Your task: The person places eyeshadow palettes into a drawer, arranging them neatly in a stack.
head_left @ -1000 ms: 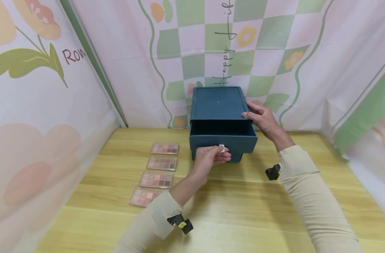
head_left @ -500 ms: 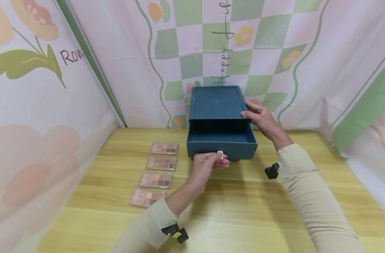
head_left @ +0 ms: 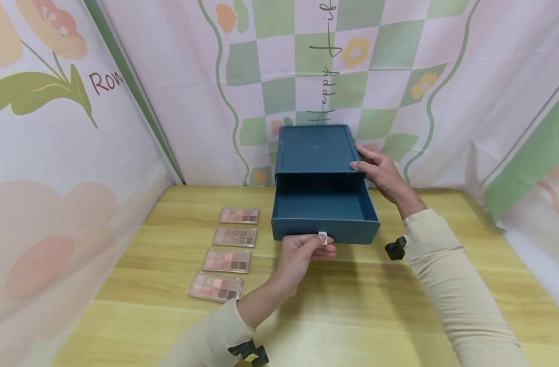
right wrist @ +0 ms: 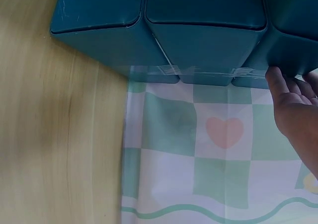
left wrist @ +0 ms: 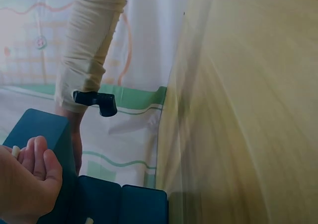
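A dark blue stacked drawer cabinet [head_left: 313, 148] stands on the wooden table against the patterned cloth. Its top drawer [head_left: 353, 232] is pulled far out, and its inside shows bare. My left hand [head_left: 298, 257] pinches the small white drawer knob [head_left: 323, 236] at the middle of the drawer's front, thumb on its face. At the cabinet's upper right, my right hand [head_left: 384, 176] rests with the thumb on the top edge and the fingers along the side. The right wrist view shows that hand's fingers [right wrist: 277, 82] extended against the cabinet's side wall.
Several clear-lidded eyeshadow palettes lie in a column left of the cabinet, from the farthest palette [head_left: 239, 215] to the nearest palette [head_left: 215, 287], close beside my left forearm. The printed cloth [head_left: 201, 102] hangs right behind the cabinet.
The top drawer has slid farther out toward me, my left hand moving back with its knob. My right hand has stayed at the cabinet's side. The nearest palette now shows more fully.
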The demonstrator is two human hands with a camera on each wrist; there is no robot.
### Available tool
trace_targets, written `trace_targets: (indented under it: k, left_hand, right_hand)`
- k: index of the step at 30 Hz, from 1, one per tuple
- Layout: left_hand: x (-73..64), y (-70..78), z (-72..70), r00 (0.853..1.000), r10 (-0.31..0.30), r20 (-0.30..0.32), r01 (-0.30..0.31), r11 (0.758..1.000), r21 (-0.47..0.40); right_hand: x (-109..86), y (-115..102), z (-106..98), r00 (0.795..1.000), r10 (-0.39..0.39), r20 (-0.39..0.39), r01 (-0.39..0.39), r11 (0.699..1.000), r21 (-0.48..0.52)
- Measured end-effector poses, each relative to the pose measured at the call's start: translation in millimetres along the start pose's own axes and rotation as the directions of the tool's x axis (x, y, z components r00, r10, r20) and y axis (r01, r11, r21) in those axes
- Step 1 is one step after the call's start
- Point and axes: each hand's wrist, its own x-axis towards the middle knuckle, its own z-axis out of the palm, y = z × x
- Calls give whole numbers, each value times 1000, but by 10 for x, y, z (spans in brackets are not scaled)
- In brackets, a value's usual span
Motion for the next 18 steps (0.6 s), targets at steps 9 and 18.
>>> trace_targets:
  k: [9,18]
  left_hand:
    - [-108,-38,33,1000,-22,4,22,999,-28]
    - [-227,-80,50,999,-33,27,34,999,-32]
  right_hand:
    - [5,15,-7,1000,-7,5,7,1000,-7]
    - [2,6,-1,1000,-11,7,11,1000,10]
